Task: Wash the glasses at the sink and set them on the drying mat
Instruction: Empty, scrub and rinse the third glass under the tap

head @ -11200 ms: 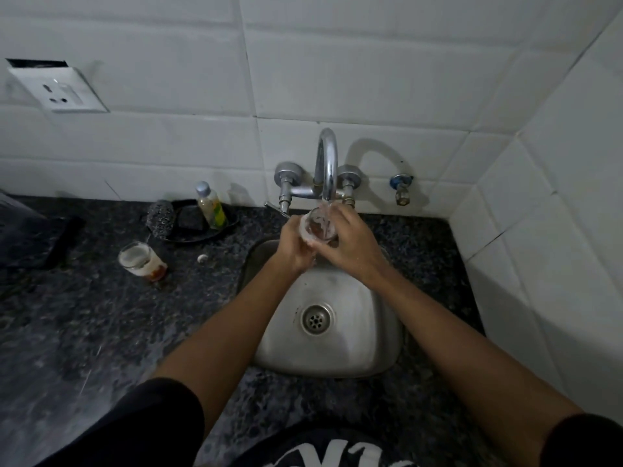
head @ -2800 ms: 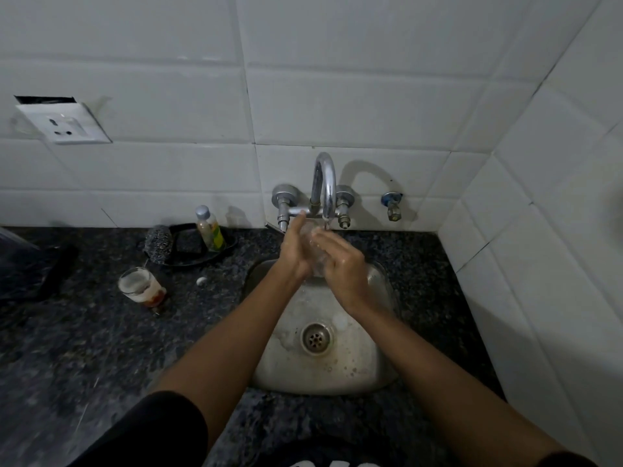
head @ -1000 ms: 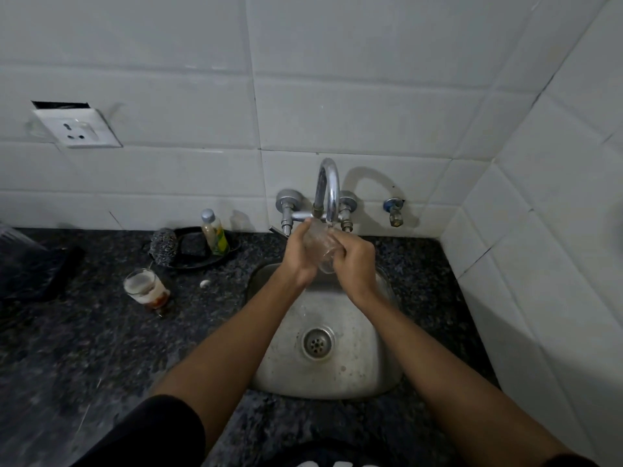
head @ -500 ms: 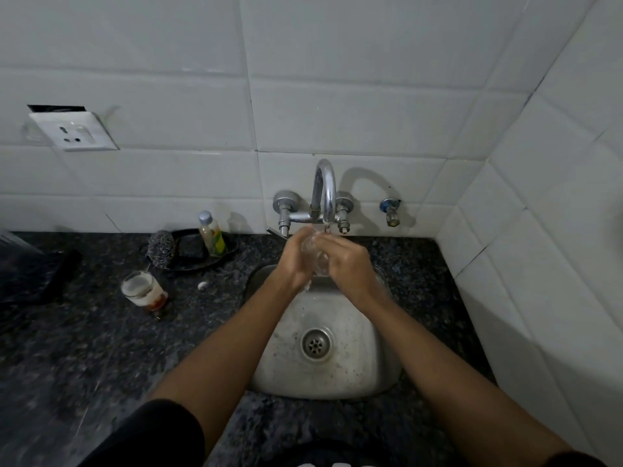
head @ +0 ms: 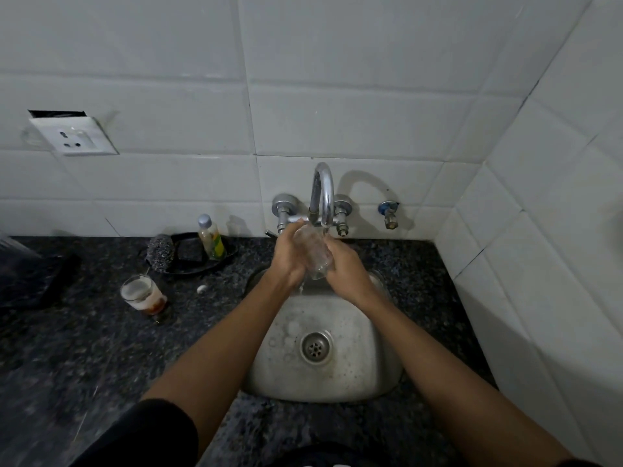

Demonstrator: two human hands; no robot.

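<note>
Both hands were wrapped around a clear drinking glass (head: pixel 313 253), which was held tilted under the spout of the curved chrome tap (head: pixel 323 193), above the back edge of the small stainless-steel sink (head: pixel 377 372). The left hand (head: pixel 286 256) gripped it from one side with curled fingers, and the right hand (head: pixel 345 267) cupped the other side. A thin stream ran off the glass into the basin.

To do this rinse well, I would judge it best to turn the glass slowly so water reaches the whole wall and the inside, then tip it mouth-down to drain (wet glass is slippery, so a firm two-handed hold seemed wise). Keeping it clear of the metal spout would avoid a chip.

A second glass with reddish residue (head: pixel 143 294) stood unwashed on the dark speckled granite counter (head: pixel 84 348), left of the sink. What lay at the far left edge was too dark to identify as the drying mat.
</note>
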